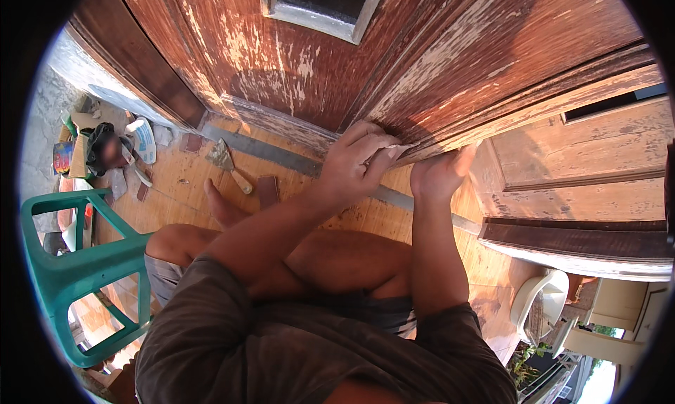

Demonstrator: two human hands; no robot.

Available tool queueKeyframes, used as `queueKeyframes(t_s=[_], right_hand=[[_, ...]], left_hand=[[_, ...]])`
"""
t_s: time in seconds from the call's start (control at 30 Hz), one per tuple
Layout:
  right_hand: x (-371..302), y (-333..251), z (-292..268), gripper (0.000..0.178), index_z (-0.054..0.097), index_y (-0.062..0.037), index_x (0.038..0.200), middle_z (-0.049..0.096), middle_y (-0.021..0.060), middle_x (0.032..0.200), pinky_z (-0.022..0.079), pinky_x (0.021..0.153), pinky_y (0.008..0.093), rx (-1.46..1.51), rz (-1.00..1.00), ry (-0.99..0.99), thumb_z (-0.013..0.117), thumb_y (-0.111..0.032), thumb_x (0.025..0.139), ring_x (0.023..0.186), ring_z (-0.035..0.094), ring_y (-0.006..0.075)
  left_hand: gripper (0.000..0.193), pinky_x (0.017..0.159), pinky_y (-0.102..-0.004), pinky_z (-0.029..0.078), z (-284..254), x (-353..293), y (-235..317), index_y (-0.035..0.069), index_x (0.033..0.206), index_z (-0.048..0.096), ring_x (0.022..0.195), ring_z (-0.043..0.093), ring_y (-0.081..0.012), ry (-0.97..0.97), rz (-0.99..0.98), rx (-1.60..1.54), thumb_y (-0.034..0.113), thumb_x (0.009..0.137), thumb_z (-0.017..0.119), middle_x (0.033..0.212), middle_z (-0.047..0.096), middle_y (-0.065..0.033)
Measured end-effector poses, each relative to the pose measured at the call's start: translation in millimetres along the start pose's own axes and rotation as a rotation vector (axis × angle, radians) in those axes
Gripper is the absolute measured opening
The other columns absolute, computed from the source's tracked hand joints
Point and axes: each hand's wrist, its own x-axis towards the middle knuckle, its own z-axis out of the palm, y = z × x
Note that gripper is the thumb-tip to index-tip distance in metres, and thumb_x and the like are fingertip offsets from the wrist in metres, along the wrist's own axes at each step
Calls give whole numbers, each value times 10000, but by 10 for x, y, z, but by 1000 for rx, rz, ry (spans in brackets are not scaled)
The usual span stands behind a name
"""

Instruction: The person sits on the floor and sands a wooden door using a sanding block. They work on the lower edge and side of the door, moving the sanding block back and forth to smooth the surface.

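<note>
A worn reddish-brown wooden door (450,73) with flaking finish stands in front of me. My left hand (357,163) is closed on a thin, folded sheet that looks like sandpaper (402,151), pressed against the lower part of the door near its edge. Just to the right, my right hand (439,175) grips the door's edge, its thumb side showing and most of its fingers hidden. A scraper (230,166) with a wooden handle lies on the floor by my foot, beside a small reddish-brown rectangular piece (268,191).
A green plastic stool (84,263) stands at left. Beyond it, a dark bag (100,147), a can (63,158) and a white container (143,140) crowd the wall. Another paler wooden door panel (583,158) is at right, with a white chair-like object (524,298) below it.
</note>
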Motion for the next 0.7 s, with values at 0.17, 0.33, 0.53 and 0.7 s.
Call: queueKeyframes(t_s=[0.17,0.33,0.53,0.7], right_hand=[[-1,-14,13,664,259,-51,1585,352,135,1576,269,1210,443,69,26,-30,390,-466,1084,1455,335,278],[-3,-48,21,608,311,-47,1555,411,138,1524,331,1171,439,28,48,-20,361,-441,1095,1387,414,272],[-9,-44,-5,581,373,-11,1512,470,139,1471,362,1141,411,18,51,-19,319,-433,1115,1333,463,245],[7,1,-28,637,377,6,1512,481,148,1467,339,1155,416,62,45,-24,320,-490,1117,1329,469,244]], left_hand=[[148,696,-367,528,234,70,74,-10,1056,604,783,663,-235,105,-48,-171,-3,914,647,897,649,-125],[259,698,-321,491,362,58,188,19,1094,482,771,580,-133,114,-132,-517,2,907,660,813,581,-53],[354,728,-291,503,455,186,303,24,1090,510,768,602,-113,222,-162,-254,6,857,776,895,631,-57],[365,707,-378,560,439,239,315,46,1102,557,823,711,-248,202,-21,-31,37,823,791,970,713,-118]])
